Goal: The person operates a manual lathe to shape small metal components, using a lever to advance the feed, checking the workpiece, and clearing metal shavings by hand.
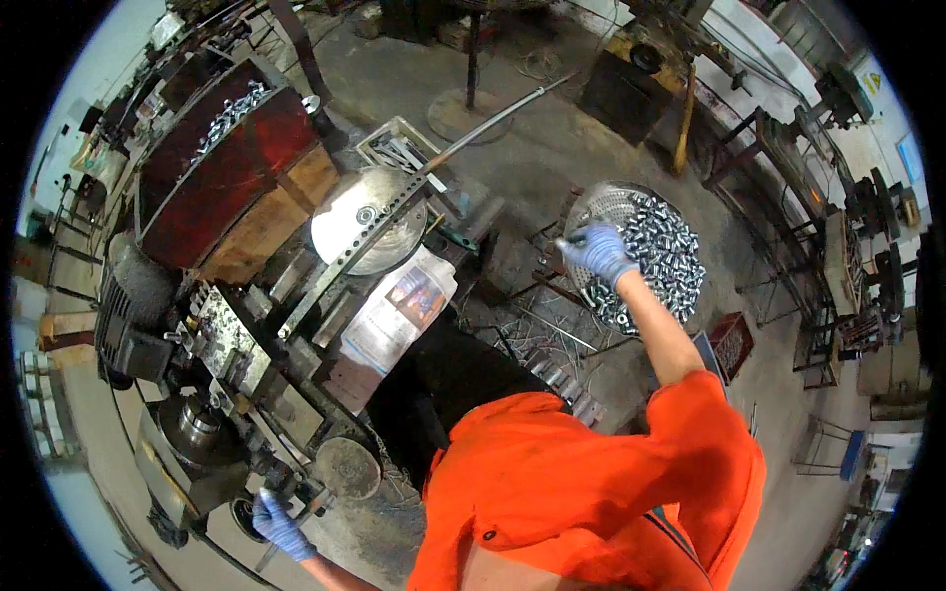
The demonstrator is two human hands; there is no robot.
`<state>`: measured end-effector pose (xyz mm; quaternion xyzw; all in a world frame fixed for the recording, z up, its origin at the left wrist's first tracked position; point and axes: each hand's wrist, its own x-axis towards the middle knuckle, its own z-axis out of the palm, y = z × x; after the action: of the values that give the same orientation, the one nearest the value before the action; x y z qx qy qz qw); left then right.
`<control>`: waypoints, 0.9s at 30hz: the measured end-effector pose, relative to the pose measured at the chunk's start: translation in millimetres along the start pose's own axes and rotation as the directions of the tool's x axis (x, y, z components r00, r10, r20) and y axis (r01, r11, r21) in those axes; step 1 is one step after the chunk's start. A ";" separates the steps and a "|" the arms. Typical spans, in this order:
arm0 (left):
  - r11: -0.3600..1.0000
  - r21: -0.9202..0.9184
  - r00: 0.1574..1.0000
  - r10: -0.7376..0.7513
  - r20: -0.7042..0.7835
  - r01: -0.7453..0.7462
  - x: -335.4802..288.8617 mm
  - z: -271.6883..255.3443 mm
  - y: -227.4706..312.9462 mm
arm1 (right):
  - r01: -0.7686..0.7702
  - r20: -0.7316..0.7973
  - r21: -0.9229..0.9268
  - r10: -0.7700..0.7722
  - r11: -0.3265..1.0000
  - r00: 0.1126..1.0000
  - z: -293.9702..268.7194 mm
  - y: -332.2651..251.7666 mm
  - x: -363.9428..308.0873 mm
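Observation:
My left hand [281,527], in a blue-and-white work glove, is at the lower left beside a machine's black handwheel [246,519]. Its fingers look curled at the wheel's rim. Stretched out to the right, my right hand [598,251], gloved alike, hovers over the left part of a round perforated metal basket [603,202]. Those fingers are bent together, and whatever they may hold is too small to make out. Many short, shiny metal cylinders [665,246] fill the basket's right side. A round chuck [197,421] sits on the machine above my left hand.
A red bin [212,182] with metal parts stands at the upper left. Before me are a shiny disc [370,219], a long perforated bar [379,225] and a printed sheet [399,307]. Thin rods [557,330] lie below the basket; a small red crate [729,345] is right of it.

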<state>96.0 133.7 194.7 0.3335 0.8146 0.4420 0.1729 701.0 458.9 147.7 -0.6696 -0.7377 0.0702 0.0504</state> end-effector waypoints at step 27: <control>0.933 -0.357 0.922 0.094 0.376 0.051 -15.0 81.3 146.9 | 0.964 -0.358 0.261 -0.924 0.040 0.135 -73.7 -375.2 -82.3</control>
<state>211.0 229.2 272.6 0.3858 0.6656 0.5109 0.3834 353.5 344.7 286.0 0.0101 -0.9522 0.1515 0.2652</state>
